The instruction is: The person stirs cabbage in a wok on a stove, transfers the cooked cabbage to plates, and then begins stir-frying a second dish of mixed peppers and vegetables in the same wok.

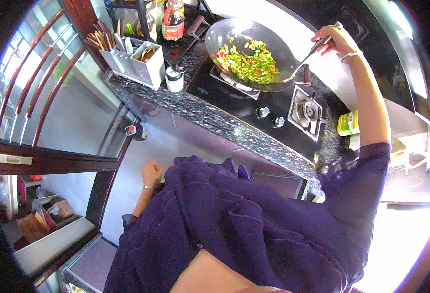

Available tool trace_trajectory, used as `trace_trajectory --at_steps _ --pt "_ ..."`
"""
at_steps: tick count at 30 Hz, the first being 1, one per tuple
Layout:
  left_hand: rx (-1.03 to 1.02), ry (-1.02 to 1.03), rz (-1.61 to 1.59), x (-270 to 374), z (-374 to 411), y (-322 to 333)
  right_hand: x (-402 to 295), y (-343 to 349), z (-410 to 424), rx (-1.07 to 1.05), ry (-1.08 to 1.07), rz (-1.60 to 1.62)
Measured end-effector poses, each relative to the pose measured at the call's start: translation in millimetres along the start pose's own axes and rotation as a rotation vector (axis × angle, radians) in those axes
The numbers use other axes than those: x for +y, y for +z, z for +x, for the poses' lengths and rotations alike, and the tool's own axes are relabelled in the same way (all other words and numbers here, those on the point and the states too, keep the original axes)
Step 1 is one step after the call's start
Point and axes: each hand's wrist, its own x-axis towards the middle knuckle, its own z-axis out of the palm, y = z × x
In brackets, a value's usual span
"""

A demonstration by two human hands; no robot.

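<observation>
My right hand [334,40] is closed around the handle of a metal spatula [306,58], whose lower end rests inside the right rim of a dark wok [233,33]. Chopped green and red vegetables [249,62] lie in the wok, which sits on the left burner of a black gas hob [233,100]. My left hand [152,174] hangs low beside my body, away from the counter, its fingers curled and nothing visible in it.
A utensil caddy [138,64] with chopsticks, a white jar [174,78] and a sauce bottle [173,22] stand left of the wok. The right burner [308,110] holds no pan. Beyond it stands a yellow-green container [348,123]. A glazed door [53,161] is at the left.
</observation>
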Motion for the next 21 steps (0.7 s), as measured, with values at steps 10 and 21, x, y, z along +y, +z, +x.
trace_trajectory --at_steps 10,21 --pt "0.018 -0.1 0.006 -1 -13 0 20 46 52 0.171 -0.16 0.23" --pt "-0.106 -0.168 0.09 -24 -13 -2 129 138 -79 0.217 -0.007 0.354"
